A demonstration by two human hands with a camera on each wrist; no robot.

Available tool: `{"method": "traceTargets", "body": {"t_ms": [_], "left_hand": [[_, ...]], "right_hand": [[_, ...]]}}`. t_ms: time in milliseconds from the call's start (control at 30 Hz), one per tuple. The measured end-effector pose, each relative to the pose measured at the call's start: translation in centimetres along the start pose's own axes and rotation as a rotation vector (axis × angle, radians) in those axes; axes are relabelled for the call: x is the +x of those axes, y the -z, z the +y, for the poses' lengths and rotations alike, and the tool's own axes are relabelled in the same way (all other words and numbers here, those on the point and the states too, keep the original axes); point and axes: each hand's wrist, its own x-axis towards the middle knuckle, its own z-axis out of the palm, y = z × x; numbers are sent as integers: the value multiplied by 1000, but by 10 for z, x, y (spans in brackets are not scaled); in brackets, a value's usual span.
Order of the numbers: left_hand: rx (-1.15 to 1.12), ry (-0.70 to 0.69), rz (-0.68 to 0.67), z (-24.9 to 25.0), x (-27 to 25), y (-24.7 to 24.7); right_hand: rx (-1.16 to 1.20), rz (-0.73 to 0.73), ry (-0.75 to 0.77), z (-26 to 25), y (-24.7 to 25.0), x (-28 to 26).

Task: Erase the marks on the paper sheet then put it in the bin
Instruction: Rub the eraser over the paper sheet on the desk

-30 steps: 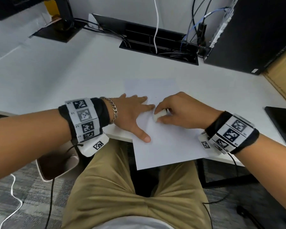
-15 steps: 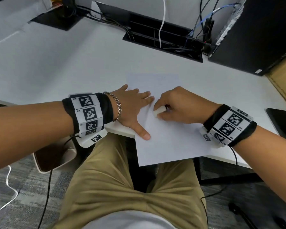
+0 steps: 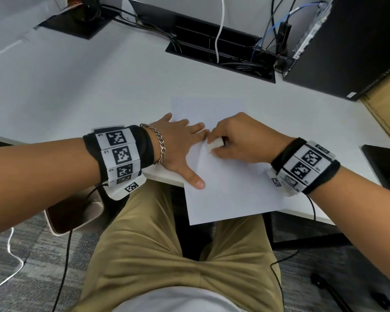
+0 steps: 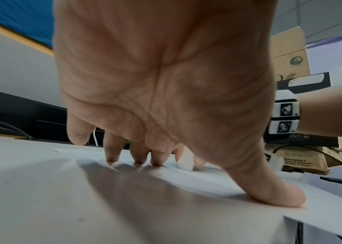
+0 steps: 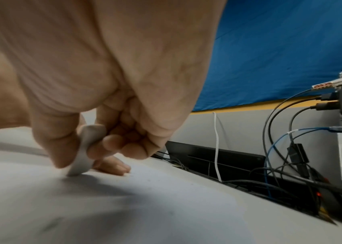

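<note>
Fingers [image 5: 111, 145] of your right hand [image 3: 241, 138] pinch the eraser [image 3: 214, 145] against the paper [image 3: 230, 190]; your left hand [image 3: 180, 149] presses flat (near edge overhangs the tabletop [image 3: 77, 97]). Rub hard there and it may crease or tear.

White desk [image 3: 81, 91] with paper sheet [image 3: 230, 194] overhanging its near edge, black computer tower [image 3: 351, 46] behind.

A white paper sheet [image 3: 225, 190] lies flat on the desk, its six o'clock end overhanging the edge, with a white eraser [image 3: 214, 145] touching it near its centre.
</note>
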Motion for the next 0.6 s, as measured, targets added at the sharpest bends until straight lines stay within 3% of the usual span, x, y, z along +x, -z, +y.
{"method": "traceTargets", "body": {"t_ms": [167,333,500,600], "left_hand": [[-6,7,-13,-1,0,-2],[-14,1,3,0,-1,-1],[-7,10,2,0,0,-3],[-9,5,6,-1,1,-3]], "right_hand": [[49,-147,43,-5,-2,-24],[0,15,-58,0,-2,-10],[35,-92,2,-14,-6,-27],[46,-51,-23,-10,-8,-29]]}}
